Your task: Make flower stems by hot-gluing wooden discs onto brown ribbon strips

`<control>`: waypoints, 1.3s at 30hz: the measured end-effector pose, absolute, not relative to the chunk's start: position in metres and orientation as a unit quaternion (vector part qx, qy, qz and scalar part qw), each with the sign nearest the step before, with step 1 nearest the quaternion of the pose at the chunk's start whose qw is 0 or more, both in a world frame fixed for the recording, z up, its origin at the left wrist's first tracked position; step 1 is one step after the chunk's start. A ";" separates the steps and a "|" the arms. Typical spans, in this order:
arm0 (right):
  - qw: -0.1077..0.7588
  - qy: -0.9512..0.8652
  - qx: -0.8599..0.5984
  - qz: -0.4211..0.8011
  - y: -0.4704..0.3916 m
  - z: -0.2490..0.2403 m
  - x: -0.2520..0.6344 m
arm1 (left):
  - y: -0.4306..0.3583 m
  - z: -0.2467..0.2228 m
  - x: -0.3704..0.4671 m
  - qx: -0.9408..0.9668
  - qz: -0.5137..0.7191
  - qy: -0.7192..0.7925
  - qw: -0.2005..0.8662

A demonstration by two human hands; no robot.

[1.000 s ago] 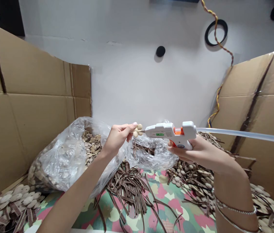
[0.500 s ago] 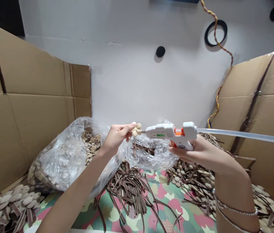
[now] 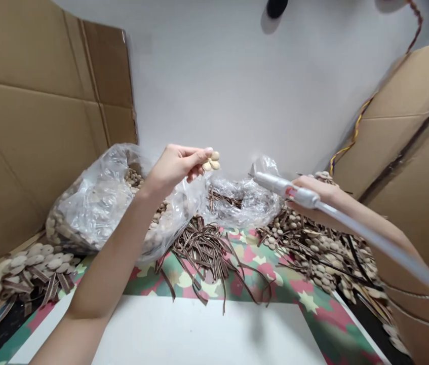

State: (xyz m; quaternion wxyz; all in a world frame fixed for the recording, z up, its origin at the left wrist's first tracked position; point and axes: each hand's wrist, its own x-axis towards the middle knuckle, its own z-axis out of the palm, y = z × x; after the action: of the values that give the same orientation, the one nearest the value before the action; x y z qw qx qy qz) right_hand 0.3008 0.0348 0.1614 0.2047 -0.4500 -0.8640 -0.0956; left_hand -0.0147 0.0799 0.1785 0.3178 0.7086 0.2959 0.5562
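Note:
Between the thumb and fingers of my left hand (image 3: pixel 179 165) is a small cream flower-shaped piece (image 3: pixel 211 162) with rounded petals, held up before the wall. My right hand (image 3: pixel 313 190) is wrapped round a white glue gun (image 3: pixel 280 187), a long clear glue stick (image 3: pixel 374 238) trailing from its back. The gun's nozzle points up and left, apart from the flower piece. Beneath my hands, a bundle of brown ribbon strips (image 3: pixel 208 251) lies on a camouflage-patterned cloth (image 3: pixel 248 266).
A clear plastic bag (image 3: pixel 96 192) of beige round pieces stands left. A smaller plastic bag (image 3: pixel 263 203) holds brown strips. Piles of beige pieces (image 3: pixel 324 253) and ribbon lie right, others (image 3: pixel 28 268) at far left. Cardboard panels (image 3: pixel 39 116) flank both sides. A white board (image 3: pixel 199 329) lies in front.
The glue gun has drawn away from the flower piece to the right and turned, its back end swinging toward me. The view has tipped down, showing the white board.

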 end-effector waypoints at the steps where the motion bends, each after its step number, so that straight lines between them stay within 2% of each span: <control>1: 0.179 -0.875 -0.442 -0.084 0.033 0.149 0.305 | 0.081 0.179 -0.018 0.712 0.549 0.297 0.320; 5: 0.119 -0.888 -0.445 -0.021 0.020 0.086 0.328 | 0.082 0.181 -0.024 0.722 0.511 0.289 0.366; 9: 0.047 -0.870 -0.483 -0.085 0.009 0.037 0.337 | 0.084 0.181 -0.023 0.735 0.491 0.264 0.386; 13: -0.005 -0.876 -0.467 -0.123 0.017 0.021 0.326 | 0.082 0.183 -0.022 0.714 0.504 0.270 0.404; 18: -0.015 -0.906 -0.422 -0.007 0.036 0.029 0.313 | 0.077 0.185 -0.026 0.681 0.556 0.282 0.385; 20: 0.002 -0.911 -0.413 0.011 0.042 0.038 0.302 | 0.077 0.184 -0.027 0.679 0.569 0.288 0.364; 25: 0.116 -0.896 -0.426 0.040 0.060 0.050 0.234 | 0.082 0.181 -0.025 0.715 0.537 0.280 0.349; 31: 0.146 -0.902 -0.403 0.056 0.101 0.032 0.154 | 0.084 0.177 -0.020 0.729 0.492 0.286 0.380; 39: 0.192 -0.880 -0.421 0.106 0.101 0.047 0.175 | 0.095 0.175 -0.024 0.802 0.367 0.260 0.393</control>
State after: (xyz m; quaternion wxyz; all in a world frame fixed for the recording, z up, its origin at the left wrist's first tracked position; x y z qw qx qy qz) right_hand 0.1746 0.1014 0.0474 0.1917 -0.4212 -0.8801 0.1055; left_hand -0.0238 0.0948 0.1748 0.3933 0.8018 0.2598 0.3673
